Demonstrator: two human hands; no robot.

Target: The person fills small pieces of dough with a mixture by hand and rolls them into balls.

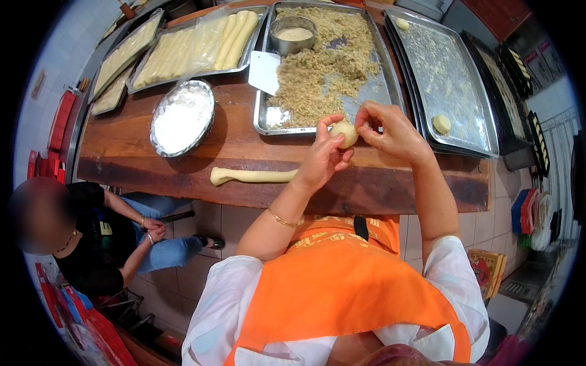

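Observation:
A pale round dough ball is held in the fingers of my left hand, above the table's near edge. My right hand is closed in a pinch at the ball's right side; its fingertips partly hide what they grip. Beneath my left forearm lies a smooth rope of dough on the wood. Just beyond both hands is a large metal tray spread with crumbly brown filling. A metal bowl of pale powder and a white scraper rest in that tray.
A foil-lined bowl of white flour stands left on the wooden table. Behind it, a tray holds dough ropes under plastic. Stacked trays at right carry a dough ball on top. Someone in black sits at left.

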